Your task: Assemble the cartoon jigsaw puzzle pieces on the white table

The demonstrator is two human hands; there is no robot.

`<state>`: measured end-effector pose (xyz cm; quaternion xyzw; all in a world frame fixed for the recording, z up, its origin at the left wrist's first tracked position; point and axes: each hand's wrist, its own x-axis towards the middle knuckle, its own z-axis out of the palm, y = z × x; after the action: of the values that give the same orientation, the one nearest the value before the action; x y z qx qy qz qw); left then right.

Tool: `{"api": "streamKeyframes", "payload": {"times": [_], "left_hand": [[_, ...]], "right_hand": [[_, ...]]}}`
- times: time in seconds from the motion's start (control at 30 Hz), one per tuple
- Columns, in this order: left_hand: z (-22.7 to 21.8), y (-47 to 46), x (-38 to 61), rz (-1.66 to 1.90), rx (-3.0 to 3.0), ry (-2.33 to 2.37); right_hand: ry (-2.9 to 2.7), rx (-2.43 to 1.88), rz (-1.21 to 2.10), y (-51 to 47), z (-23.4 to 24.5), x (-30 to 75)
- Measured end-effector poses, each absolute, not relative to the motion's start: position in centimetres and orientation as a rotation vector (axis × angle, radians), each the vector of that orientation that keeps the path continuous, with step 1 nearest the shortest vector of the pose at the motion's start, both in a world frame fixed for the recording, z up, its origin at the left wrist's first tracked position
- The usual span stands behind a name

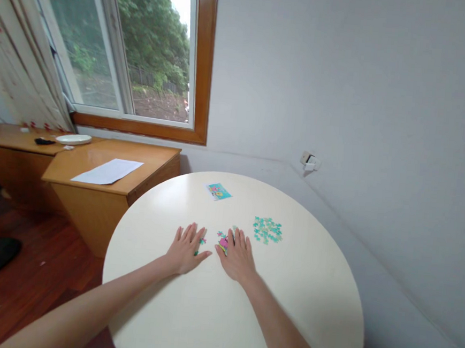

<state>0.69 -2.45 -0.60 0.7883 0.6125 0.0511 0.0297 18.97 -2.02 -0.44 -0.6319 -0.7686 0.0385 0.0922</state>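
My left hand (pixel 186 250) lies palm down on the round white table (pixel 213 312), fingers spread, partly over a few small green and pink puzzle pieces (pixel 202 241). To its right, my right hand (pixel 239 256) rests flat with fingers stretched out, partly covering a pink and yellow cluster of puzzle pieces (pixel 223 243). How many pieces lie under the hands is hidden. Right of my right hand is a loose heap of teal puzzle pieces (pixel 267 230). Farther back lies a small colourful picture card (pixel 219 191), teal with a yellow and pink figure.
A wooden cabinet (pixel 156 168) stands left of the table, with a white sheet of paper (pixel 108 171) on it. Behind that are a white plate (pixel 73 139) and a small black item (pixel 44 141). A wall socket with a plug (pixel 309 162) is at the back right.
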Motion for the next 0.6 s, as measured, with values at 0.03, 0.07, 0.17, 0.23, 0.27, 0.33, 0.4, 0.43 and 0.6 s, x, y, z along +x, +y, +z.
{"api": "streamKeyframes", "payload": {"times": [0.03, 0.07, 0.17, 0.23, 0.27, 0.33, 0.4, 0.43, 0.6], "left_hand": [[-0.6, -1.7, 0.9, 0.160, 2.417, 1.898], [-0.6, -1.0, 1.1, 0.168, 2.407, 1.906], [-0.7, 1.4, 1.8, 0.204, 2.377, 1.944], [-0.9, 3.0, 2.3, 0.240, 2.358, 1.957], [-1.0, 3.6, 2.5, 0.263, 2.347, 1.962], [-1.1, 4.6, 2.8, 0.325, 2.327, 1.974], [-1.2, 5.1, 2.9, 0.397, 2.311, 1.973], [-1.2, 5.2, 2.8, 0.432, 2.305, 1.961], [-0.8, 4.9, 2.4, 0.571, 2.340, 1.734]], "right_hand": [[-2.275, -1.886, 0.122, -1.4, -0.4, 18.8], [-2.268, -1.890, 0.126, -0.8, -0.4, 18.7], [-2.248, -1.898, 0.115, 0.9, -0.2, 18.4], [-2.236, -1.909, 0.102, 1.9, -0.1, 18.2], [-2.230, -1.917, 0.096, 2.3, -0.1, 18.1], [-2.223, -1.926, 0.087, 2.8, -0.1, 18.0], [-2.224, -1.930, 0.084, 3.1, -0.3, 18.0], [-2.225, -1.932, 0.080, 3.1, -0.4, 18.0], [-2.229, -1.937, 0.069, 3.2, -0.6, 18.2]]}}
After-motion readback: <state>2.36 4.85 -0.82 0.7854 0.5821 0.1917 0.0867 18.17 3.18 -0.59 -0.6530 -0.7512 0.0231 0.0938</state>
